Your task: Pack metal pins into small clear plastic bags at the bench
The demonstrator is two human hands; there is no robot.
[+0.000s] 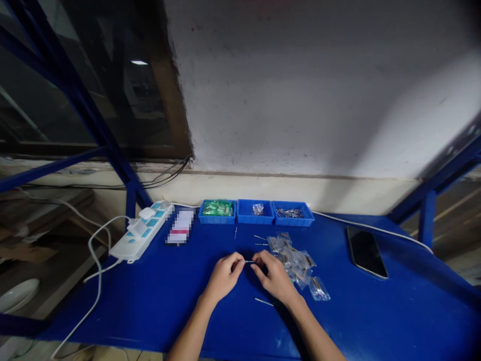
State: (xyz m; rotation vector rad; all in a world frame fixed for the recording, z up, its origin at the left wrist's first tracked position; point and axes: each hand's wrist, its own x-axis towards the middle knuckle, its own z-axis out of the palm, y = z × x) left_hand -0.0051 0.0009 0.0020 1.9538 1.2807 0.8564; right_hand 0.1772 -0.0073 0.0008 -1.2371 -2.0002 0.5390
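Observation:
Over the middle of the blue table, a thin metal pin spans the gap between my two hands. My left hand pinches its left end. The fingertips of my right hand are at its right end, with thumb and forefinger slightly apart; whether they grip it is hard to tell. Small clear bags of metal pieces lie in a pile just right of my right hand, one bag apart from it. A loose pin lies nearer the front, and others lie beyond my hands.
Three blue trays stand along the back, holding green packets, a small clear bag and metal pins. A white power strip with cables and a pixelated item are at left. A black phone lies at right.

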